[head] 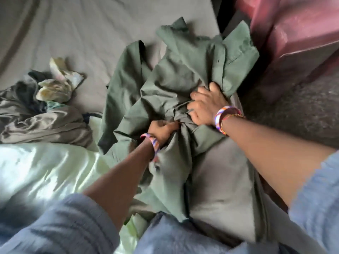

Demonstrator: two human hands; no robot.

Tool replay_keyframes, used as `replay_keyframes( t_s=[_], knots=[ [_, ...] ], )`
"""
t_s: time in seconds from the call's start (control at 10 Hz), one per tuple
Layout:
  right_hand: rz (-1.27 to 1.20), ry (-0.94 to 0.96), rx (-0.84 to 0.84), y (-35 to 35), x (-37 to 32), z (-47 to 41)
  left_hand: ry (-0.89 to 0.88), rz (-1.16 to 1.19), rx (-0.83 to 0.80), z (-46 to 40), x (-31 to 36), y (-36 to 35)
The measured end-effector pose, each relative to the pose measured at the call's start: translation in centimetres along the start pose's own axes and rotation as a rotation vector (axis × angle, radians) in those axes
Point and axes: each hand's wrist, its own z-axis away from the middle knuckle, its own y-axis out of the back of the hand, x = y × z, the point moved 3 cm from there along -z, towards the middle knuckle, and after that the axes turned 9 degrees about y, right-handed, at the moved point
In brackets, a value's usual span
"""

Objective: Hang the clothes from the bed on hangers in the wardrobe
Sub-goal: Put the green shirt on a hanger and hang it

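While the head camera looks down over a bed covered in a grey sheet (77,33), both hands work at a crumpled olive-green cotton garment (183,74) that lies on the bed's right side, close to its edge. The left hand (161,130) is closed in a fist around a bunch of the green cloth near the garment's middle. The right hand (205,105) is clamped on a fold just beside it, thumb up and fingers curled into the fabric. Each wrist wears a multicoloured beaded bracelet (222,117). To the left, well apart from the hands, a heap of other clothes (42,114) waits: grey-brown satin, dark pieces and something pale and patterned. A pale green satin cloth (45,171) spreads across the near left. A reddish-brown piece of furniture (293,43) stands past the bed at the right; whether it is the wardrobe I cannot tell, and no hanger is in view.

By my reading, the step in hand is gathering the green garment off the bed. The next move calls for lifting it clear, shaking it out to find collar and shoulders, then fetching a hanger.
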Motion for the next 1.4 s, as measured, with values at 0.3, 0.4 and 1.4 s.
replay_keyframes(
  t_s=[0.3,0.4,1.4],
  knots=[
    [-0.254,-0.635,0.092,10.0,0.4,9.3,-0.147,0.51,0.044,19.6,-7.7,11.0],
    [-0.31,-0.807,0.313,15.8,3.3,10.4,-0.253,0.699,-0.024,25.3,-10.3,15.8],
    [-1.242,-0.187,-0.032,16.0,-31.6,11.9,-0.488,0.51,0.204,30.3,-18.2,12.1]
  ],
)
